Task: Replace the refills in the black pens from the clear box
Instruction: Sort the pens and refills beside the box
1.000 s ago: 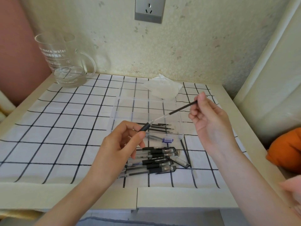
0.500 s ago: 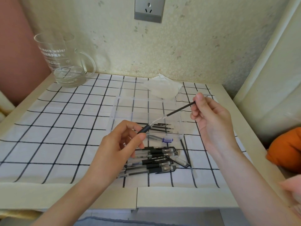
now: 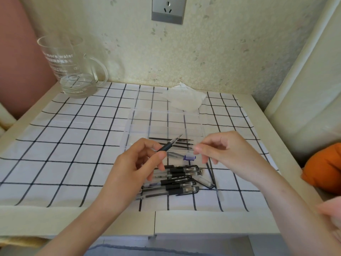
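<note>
My left hand (image 3: 136,167) grips a black pen (image 3: 168,145) by its dark grip, with the clear cone and metal tip pointing up and right over the clear box (image 3: 140,117). My right hand (image 3: 227,154) hovers just right of the pen tip, thumb and forefinger pinched together with nothing visible between them. Several black refills (image 3: 184,139) lie in the front compartment of the box. A pile of black pens (image 3: 177,180) lies on the checked cloth (image 3: 73,145) under my hands.
A small purple piece (image 3: 189,157) lies by the box front. A clear cap (image 3: 204,182) and a thin loose refill (image 3: 210,170) lie right of the pile. A glass mug (image 3: 72,71) stands back left, a tissue (image 3: 184,98) behind the box, an orange object (image 3: 324,169) at right.
The long black refill that stretched between both hands no longer shows; the pen now ends in its tip. My right hand has let go and moved down and left towards the pen.
</note>
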`<act>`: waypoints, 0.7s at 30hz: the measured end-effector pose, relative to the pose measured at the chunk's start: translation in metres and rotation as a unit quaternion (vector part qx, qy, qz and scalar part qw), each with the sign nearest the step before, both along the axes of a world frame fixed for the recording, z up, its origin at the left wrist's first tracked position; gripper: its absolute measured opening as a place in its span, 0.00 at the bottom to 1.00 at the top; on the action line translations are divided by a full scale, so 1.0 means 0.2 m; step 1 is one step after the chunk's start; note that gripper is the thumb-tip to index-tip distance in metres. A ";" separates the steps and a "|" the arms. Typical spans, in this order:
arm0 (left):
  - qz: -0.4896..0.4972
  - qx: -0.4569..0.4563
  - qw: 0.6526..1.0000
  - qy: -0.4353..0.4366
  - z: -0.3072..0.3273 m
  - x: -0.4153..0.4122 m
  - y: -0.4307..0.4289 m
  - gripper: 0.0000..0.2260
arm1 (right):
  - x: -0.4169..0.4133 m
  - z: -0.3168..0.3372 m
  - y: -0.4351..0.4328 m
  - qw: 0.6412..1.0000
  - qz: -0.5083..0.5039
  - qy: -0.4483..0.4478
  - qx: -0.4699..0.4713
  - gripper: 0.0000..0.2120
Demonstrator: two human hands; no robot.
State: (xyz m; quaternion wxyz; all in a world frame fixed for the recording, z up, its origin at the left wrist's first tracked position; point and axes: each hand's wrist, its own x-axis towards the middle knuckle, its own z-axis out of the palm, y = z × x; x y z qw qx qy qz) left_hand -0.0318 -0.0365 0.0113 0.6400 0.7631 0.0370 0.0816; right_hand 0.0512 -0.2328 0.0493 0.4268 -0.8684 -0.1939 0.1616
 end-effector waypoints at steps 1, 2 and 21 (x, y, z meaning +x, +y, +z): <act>-0.001 0.000 1.000 0.000 0.00 0.00 0.00 0.03 | 0.01 -0.01 -0.03 0.999 -0.003 -0.001 -0.044 0.07; -0.002 0.001 1.000 -0.001 0.00 0.00 0.00 0.03 | 0.01 -0.02 -0.05 0.996 -0.010 -0.002 -0.086 0.07; -0.011 0.005 1.000 0.001 -0.03 0.01 -0.01 0.01 | -0.06 -0.16 0.03 0.960 -0.052 -0.066 -0.266 0.05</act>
